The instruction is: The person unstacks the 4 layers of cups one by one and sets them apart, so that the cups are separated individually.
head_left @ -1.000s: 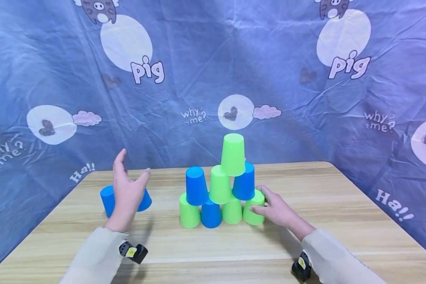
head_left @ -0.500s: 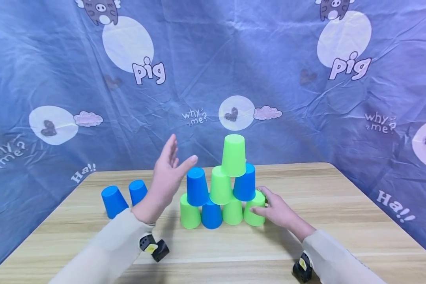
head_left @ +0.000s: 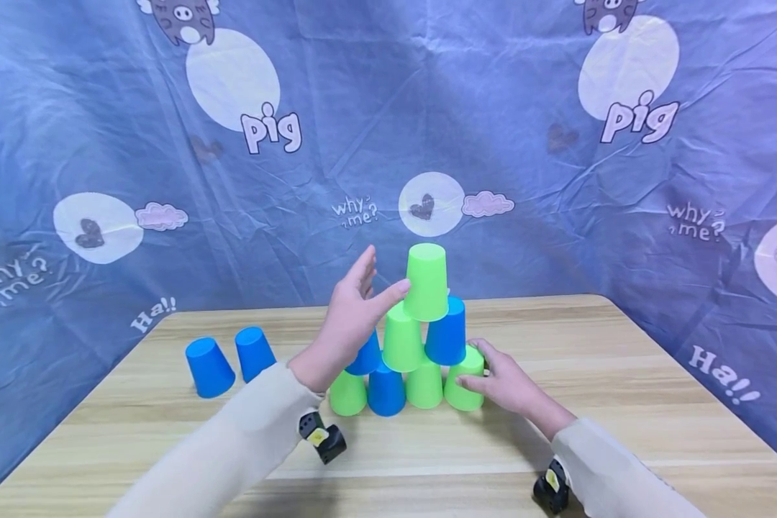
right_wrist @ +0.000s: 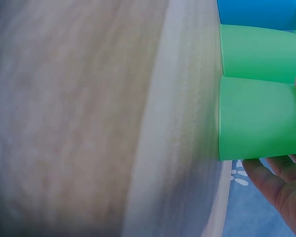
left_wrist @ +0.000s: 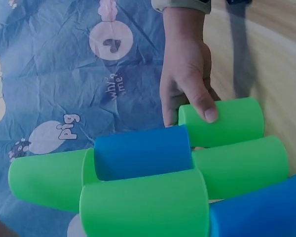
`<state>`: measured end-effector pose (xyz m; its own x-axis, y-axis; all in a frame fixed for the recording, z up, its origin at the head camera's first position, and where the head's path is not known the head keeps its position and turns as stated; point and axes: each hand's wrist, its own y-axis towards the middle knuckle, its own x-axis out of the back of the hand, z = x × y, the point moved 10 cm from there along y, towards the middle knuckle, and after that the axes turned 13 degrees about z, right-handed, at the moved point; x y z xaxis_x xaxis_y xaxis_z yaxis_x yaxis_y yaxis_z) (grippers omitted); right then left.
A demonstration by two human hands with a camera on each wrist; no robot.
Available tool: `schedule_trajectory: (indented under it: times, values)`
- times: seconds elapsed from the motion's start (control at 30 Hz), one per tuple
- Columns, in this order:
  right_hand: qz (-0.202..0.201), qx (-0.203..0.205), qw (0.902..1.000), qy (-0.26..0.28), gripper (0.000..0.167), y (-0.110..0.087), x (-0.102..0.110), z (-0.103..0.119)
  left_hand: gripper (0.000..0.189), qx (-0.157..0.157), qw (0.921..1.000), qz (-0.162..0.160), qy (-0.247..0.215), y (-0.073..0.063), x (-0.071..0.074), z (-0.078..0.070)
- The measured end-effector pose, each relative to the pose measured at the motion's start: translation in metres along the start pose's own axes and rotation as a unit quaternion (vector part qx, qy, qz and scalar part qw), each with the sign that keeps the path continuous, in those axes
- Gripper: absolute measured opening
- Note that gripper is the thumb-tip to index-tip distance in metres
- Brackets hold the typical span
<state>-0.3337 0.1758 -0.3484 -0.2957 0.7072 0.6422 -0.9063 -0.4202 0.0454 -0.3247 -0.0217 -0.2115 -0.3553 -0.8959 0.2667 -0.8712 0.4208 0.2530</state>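
In the head view, upside-down cups stand in a stepped stack. Its top is a green cup (head_left: 427, 280), resting across a green cup (head_left: 401, 339) and a blue cup (head_left: 447, 332). My left hand (head_left: 351, 315) is spread at the stack's left, thumb near the top cup; the left wrist view shows a gap between its fingertips and that cup (left_wrist: 48, 180). It partly hides a blue cup (head_left: 365, 357) in the second row. My right hand (head_left: 510, 387) holds the rightmost green bottom cup (head_left: 464, 362), thumb in front, fingers round its far side (right_wrist: 264, 121).
Two more blue cups, one (head_left: 210, 368) farther left and one (head_left: 255, 352) beside my left sleeve, stand upside down on the wooden table (head_left: 427, 460). A patterned blue cloth (head_left: 518, 266) hangs behind the table. The bottom row also has a blue cup (head_left: 386, 392).
My left hand has moved right, from over the two separate blue cups to beside the top green cup. The right hand has stayed on its cup, and the stack looks unchanged.
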Motion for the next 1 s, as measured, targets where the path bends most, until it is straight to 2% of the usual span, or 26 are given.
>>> schedule_trajectory:
  times: [0.23, 0.4, 0.7, 0.87, 1.0]
  values:
    - [0.0, -0.006, 1.0, 0.005, 0.054, -0.003, 0.001, 0.0, 0.082, 0.041, 0.9985, 0.025, 0.025, 0.024, -0.016, 0.003]
    - [0.001, -0.003, 0.9999, 0.014, 0.055, -0.003, -0.001, 0.001, 0.088, 0.059, 0.9968, 0.033, 0.044, 0.032, -0.023, 0.004]
    - [0.003, -0.005, 0.9998, 0.019, 0.055, -0.002, -0.002, 0.002, 0.089, 0.077, 0.9881, 0.014, 0.132, 0.038, -0.032, -0.005]
    - [0.001, -0.008, 0.9998, 0.018, 0.055, -0.002, -0.001, 0.002, 0.08, 0.081, 0.9859, -0.014, 0.145, 0.038, -0.028, -0.006]
    - [0.004, -0.008, 0.9998, 0.017, 0.056, -0.002, -0.002, 0.002, 0.073, 0.08, 0.9853, -0.024, 0.149, 0.037, -0.026, -0.007]
